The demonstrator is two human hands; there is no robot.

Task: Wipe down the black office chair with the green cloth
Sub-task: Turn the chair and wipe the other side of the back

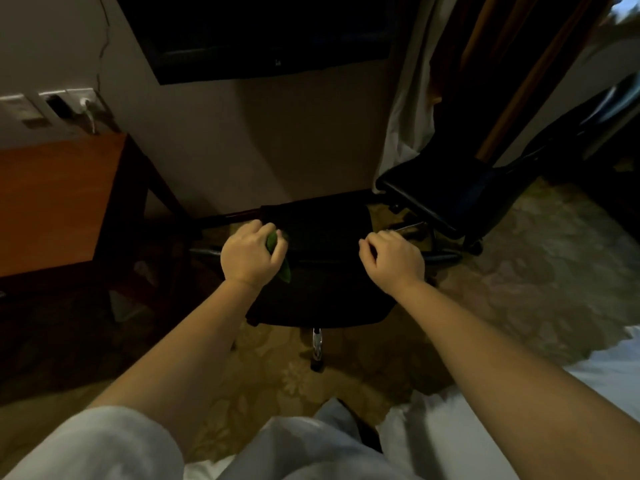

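Wiping the black office chair (325,233), centre frame.
Left hand (252,255) gripped the green cloth (273,241); right hand (394,258) curled, hold unclear. Bracing the chair would have steadied strokes.

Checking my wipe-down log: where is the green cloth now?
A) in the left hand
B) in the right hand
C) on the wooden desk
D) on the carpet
A: the green cloth pokes out from the curled fingers of the left hand, over the black office chair; the right hand shows none.
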